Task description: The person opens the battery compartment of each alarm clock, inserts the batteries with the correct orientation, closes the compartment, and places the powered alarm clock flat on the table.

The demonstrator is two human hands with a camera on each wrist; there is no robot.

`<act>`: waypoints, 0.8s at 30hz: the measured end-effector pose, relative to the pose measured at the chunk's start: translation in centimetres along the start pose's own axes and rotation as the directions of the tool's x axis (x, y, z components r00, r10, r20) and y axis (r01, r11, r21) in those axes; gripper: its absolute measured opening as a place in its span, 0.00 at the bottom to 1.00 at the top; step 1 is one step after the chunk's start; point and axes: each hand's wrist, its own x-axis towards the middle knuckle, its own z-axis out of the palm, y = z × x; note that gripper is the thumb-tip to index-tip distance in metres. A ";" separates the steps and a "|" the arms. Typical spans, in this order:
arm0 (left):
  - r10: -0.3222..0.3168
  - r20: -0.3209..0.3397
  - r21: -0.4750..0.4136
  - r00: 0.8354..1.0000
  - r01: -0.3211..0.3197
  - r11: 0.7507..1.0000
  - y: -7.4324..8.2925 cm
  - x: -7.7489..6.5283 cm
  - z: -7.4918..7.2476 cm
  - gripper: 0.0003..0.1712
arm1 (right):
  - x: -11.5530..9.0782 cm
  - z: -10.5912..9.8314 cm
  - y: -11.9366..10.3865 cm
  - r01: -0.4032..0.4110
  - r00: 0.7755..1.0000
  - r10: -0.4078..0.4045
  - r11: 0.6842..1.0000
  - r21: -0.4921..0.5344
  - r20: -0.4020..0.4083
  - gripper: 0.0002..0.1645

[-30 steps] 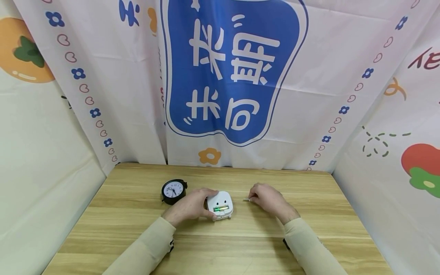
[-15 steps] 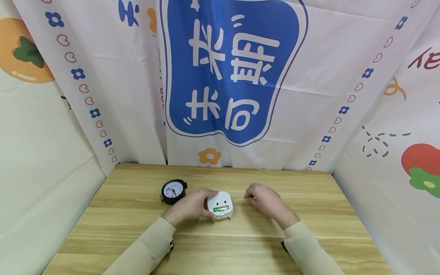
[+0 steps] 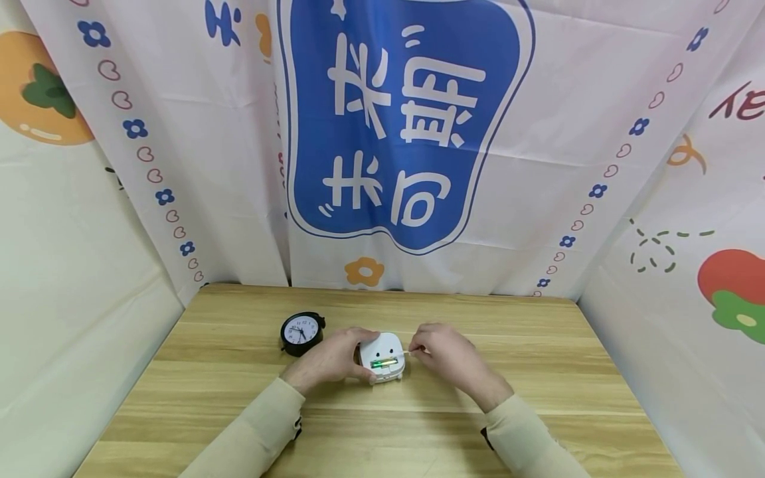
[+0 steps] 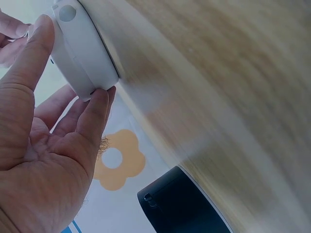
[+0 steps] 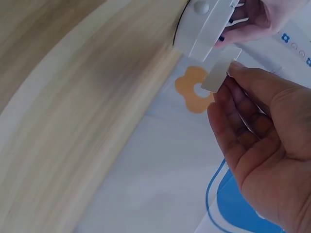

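A white rounded-square device (image 3: 382, 345) lies on the table, its face with two black dots and an open slot turned up. In that slot sits a green and gold battery (image 3: 384, 363). My left hand (image 3: 335, 357) grips the device from its left side, thumb at the near edge and fingers at the far edge. Between thumb and fingers, my right hand (image 3: 448, 355) pinches a small flat white battery cover (image 5: 222, 70), held close to the device's right edge.
A round black alarm clock (image 3: 301, 333) stands left of the device, just beyond my left hand. The wooden table (image 3: 418, 438) ends at the back against a printed cloth curtain (image 3: 556, 199), with more printed cloth along both sides.
My right hand has moved left with the battery cover, from well off to the device's right edge. The left hand, device and black alarm clock have stayed in place.
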 end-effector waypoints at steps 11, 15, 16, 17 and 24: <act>0.009 -0.007 -0.002 1.000 -0.009 1.000 0.0 0.0 0.0 0.52 | 0.2 0.7 -2.2 0.016 1.000 -0.016 1.000 -0.026 0.006 0.03; 0.018 -0.009 0.006 1.000 -0.018 1.000 0.1 0.0 -0.1 0.52 | 0.3 1.1 -2.7 0.027 1.000 -0.027 0.998 -0.048 -0.002 0.02; 0.020 -0.009 0.008 1.000 -0.020 1.000 0.1 0.0 -0.1 0.52 | 0.4 1.2 -2.8 0.035 0.999 -0.036 0.998 -0.054 -0.007 0.02; 0.023 -0.009 0.010 1.000 -0.023 1.000 0.1 -0.1 -0.1 0.52 | 0.4 1.3 -2.9 0.043 0.999 -0.044 0.997 -0.061 -0.012 0.03; 0.031 -0.009 -0.004 0.999 -0.032 0.999 0.2 -0.2 -0.2 0.52 | 0.8 1.8 -3.6 0.056 0.998 -0.055 0.995 -0.082 0.006 0.03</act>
